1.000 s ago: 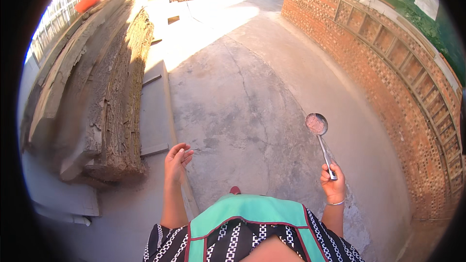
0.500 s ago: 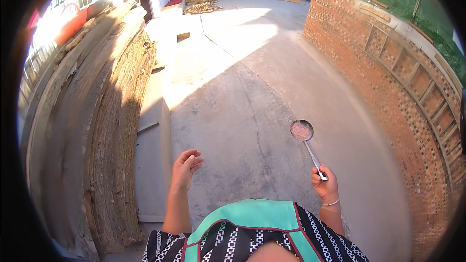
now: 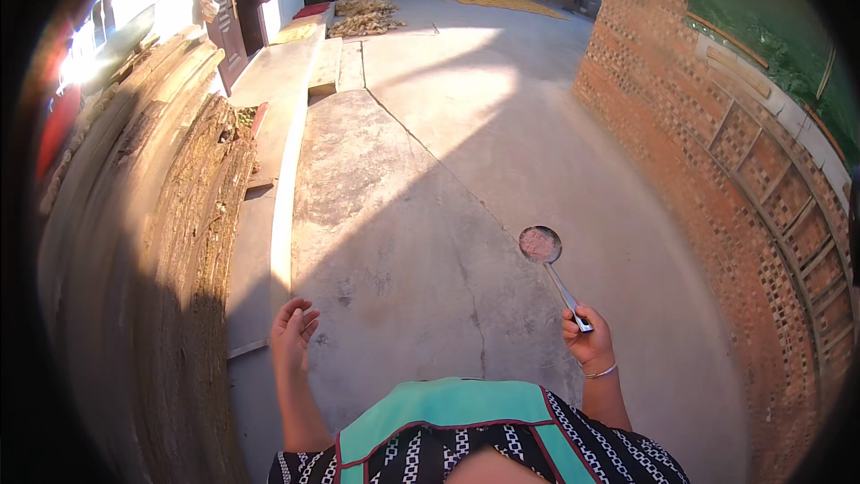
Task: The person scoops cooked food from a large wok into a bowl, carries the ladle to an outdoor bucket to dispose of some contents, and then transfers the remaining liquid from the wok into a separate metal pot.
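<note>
My right hand (image 3: 589, 337) is closed round the end of a ladle's handle. The metal ladle (image 3: 563, 287) points forward and slightly left, its round bowl uppermost and level enough to carry a pinkish, crumbly-looking substance (image 3: 538, 244); what that is I cannot make out. A thin bracelet (image 3: 601, 371) circles the right wrist. My left hand (image 3: 294, 333) hangs in the air with loosely curled fingers apart and nothing in it. Nearest to it are the low concrete ledge and the stacked timber.
Long logs and planks (image 3: 193, 215) lie stacked along the left. A brick wall (image 3: 663, 99) runs down the right, a wooden ladder (image 3: 761, 175) against it. Ahead are a concrete step (image 3: 324, 81), a heap of corn-like pieces (image 3: 365, 15), a yellow spread (image 3: 497, 2) and an open door (image 3: 228, 22).
I have moved forward through the yard; the sunlit patch, step and door are closer. The ladle stays in my right hand, and my left hand has swung slightly outward and down.
</note>
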The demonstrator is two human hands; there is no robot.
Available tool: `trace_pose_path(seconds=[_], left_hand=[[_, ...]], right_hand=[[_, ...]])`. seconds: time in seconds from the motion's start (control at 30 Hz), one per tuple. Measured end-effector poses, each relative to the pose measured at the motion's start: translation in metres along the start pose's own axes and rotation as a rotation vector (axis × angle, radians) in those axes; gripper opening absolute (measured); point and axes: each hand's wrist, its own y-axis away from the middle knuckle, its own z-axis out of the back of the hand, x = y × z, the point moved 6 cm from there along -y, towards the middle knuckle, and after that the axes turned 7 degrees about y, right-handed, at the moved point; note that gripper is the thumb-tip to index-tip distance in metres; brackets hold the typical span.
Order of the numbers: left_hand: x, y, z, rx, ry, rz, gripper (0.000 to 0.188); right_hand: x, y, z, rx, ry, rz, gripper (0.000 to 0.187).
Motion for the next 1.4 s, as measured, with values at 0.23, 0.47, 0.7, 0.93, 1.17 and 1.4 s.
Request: trace_pose_path(seconds=[0.23, 0.47, 0.7, 0.93, 1.17, 1.4], left_hand=[[-0.008, -0.065, -0.112, 0.298, -0.074, 0.038, 0.022], [0.024, -0.081, -0.073, 0.092, -0.038, 0.109, 0.022], [-0.007, -0.098, -0.022, -0.106, -0.024, 0.015, 0.021], [-0.026, -0.189, -0.076, 0.085, -0.059, 0.011, 0.02], [-0.034, -0.254, -0.181, 0.317, -0.103, 0.025, 0.02], [-0.021, -0.272, -0.133, 0.157, -0.032, 0.09, 0.018]], right_hand=[[-0.007, -0.04, -0.001, -0.005, -0.023, 0.007, 0.02], [-0.001, -0.09, 0.001, -0.026, -0.003, -0.053, 0.023], [0.041, -0.133, -0.014, -0.039, 0.006, 0.014, 0.022], [0.034, -0.176, -0.041, -0.02, -0.06, 0.045, 0.021], [0.045, -0.208, -0.062, -0.098, -0.028, 0.081, 0.03], [0.061, -0.246, -0.089, -0.041, 0.016, 0.064, 0.032]])
